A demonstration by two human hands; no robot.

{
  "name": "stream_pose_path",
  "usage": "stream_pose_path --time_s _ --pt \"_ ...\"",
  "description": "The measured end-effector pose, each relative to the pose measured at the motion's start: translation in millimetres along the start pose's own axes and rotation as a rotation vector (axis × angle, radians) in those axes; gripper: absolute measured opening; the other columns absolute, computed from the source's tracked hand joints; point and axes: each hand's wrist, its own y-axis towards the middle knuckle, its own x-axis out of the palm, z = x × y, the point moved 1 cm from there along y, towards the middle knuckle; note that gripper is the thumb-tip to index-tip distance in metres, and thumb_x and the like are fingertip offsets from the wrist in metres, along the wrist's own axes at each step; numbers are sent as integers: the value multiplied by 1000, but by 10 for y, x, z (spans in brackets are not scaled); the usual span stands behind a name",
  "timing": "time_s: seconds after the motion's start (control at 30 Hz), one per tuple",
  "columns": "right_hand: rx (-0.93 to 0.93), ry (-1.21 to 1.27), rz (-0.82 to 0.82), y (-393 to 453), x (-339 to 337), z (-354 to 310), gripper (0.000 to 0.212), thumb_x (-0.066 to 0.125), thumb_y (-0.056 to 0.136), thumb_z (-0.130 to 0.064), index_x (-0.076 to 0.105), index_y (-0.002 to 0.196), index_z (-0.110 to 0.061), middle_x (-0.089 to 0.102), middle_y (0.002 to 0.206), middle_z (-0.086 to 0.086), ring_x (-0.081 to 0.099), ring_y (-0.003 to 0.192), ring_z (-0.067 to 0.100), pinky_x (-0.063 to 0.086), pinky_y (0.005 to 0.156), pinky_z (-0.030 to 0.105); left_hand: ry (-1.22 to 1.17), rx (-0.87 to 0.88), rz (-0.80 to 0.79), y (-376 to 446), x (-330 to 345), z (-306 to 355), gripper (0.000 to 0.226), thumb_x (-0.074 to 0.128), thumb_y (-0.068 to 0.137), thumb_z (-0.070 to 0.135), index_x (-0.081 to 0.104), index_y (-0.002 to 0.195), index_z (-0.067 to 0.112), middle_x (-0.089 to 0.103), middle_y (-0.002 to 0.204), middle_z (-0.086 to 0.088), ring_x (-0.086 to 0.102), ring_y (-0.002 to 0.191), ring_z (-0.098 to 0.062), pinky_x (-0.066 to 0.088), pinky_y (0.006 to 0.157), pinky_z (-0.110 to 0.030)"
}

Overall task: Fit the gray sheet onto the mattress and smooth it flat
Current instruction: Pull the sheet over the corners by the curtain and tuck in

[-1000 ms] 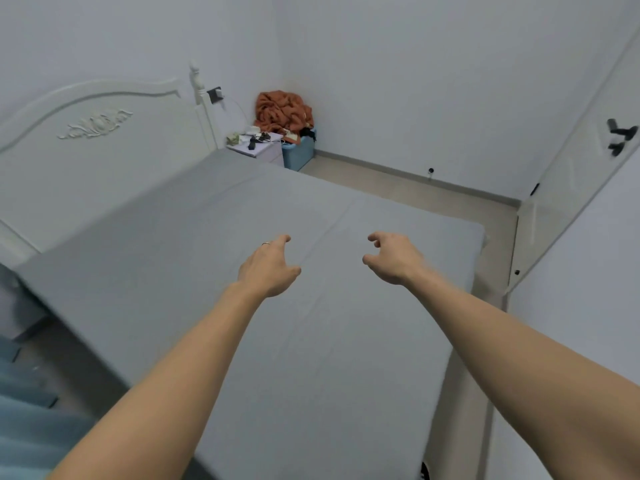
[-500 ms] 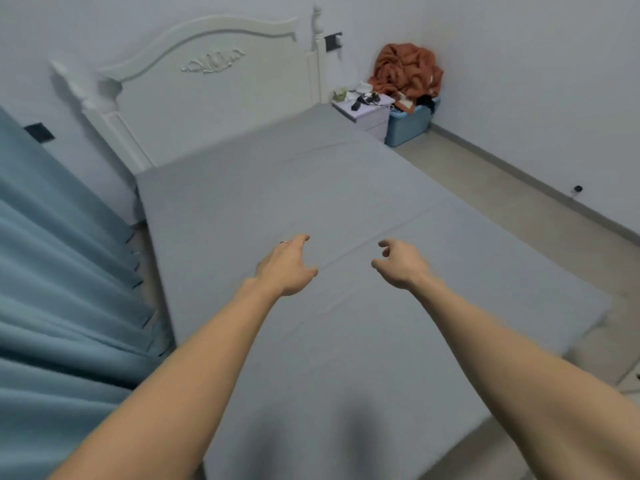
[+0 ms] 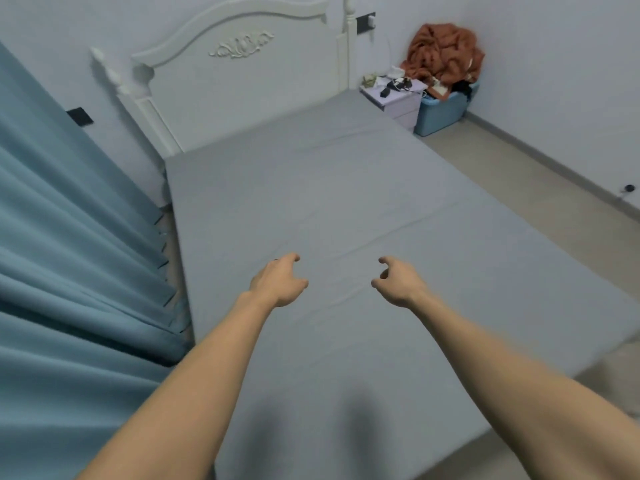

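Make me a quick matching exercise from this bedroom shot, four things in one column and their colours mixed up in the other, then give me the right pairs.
Things:
1. sheet
2. curtain
3. headboard
4. pile of cloth

Colours:
A. white
B. orange-brown
C. gray
D. blue-green

Pairs: 1-C, 2-D, 3-A, 4-B

We see pale walls [image 3: 554, 46], white headboard [image 3: 242, 74], blue curtain [image 3: 69, 271], beige floor [image 3: 540, 188], small nightstand [image 3: 398, 98], blue bin [image 3: 441, 110].
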Motion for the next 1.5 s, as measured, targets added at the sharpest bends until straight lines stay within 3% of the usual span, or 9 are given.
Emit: stream_pose_path --time_s 0.17,0.33,0.47,0.63,0.77,0.97,1.2,1.5 --pt "90 -57 152 -144 -739 453 66 55 86 -28 37 148 -21 71 109 -2 59 111 23 50 92 37 -49 151 4 135 106 595 65 61 87 37 36 147 27 46 146 -3 47 131 -25 44 102 -43" --pt "193 -57 225 -182 -1280 1100 66 55 84 -29 38 147 -22 69 110 -2 60 107 23 51 92 39 -68 269 -32 270 365 1321 65 60 87 35 35 147 27 47 146 -4 46 131 -26 44 102 -44" --pt "245 -62 195 67 -1537 1730 67 57 83 -32 40 146 -21 61 132 4 58 118 27 49 98 43 -71 305 -77 432 659 1849 64 59 88 35 34 146 27 47 144 -6 45 130 -26 44 101 -45" --pt "224 -60 145 843 -2109 2541 62 57 87 -31 42 146 -19 57 137 5 55 122 27 48 100 42 -103 226 -80 951 1036 2712 65 60 89 34 33 147 26 47 144 -6 47 129 -26 44 101 -43" --pt "193 -41 49 1278 -2618 3082 57 54 90 -27 43 145 -17 65 122 4 59 113 25 50 96 41 -101 128 -148 1256 1366 3516 65 59 90 34 31 149 27 46 145 -4 47 129 -24 43 103 -42" --pt "171 -28 -19 1599 -3227 3653 55 55 90 -23 45 143 -15 70 104 7 63 95 23 52 89 38 -82 115 -164 1506 1660 4564 66 59 89 35 30 148 30 45 145 -4 46 129 -25 44 101 -44" --pt "168 -58 -3 1791 -3631 3877 59 57 88 -28 44 145 -19 58 135 3 55 123 24 47 102 41 -55 208 -63 1871 1638 5276 59 59 88 32 39 144 27 47 145 -2 48 129 -24 46 93 -39" --pt "90 -113 -68 2739 -4371 4195 55 61 88 -28 50 141 -18 59 135 6 56 122 26 46 101 36 -123 114 -72 2385 1790 5774 58 59 87 31 42 141 25 56 134 -5 55 119 -25 48 97 -42"
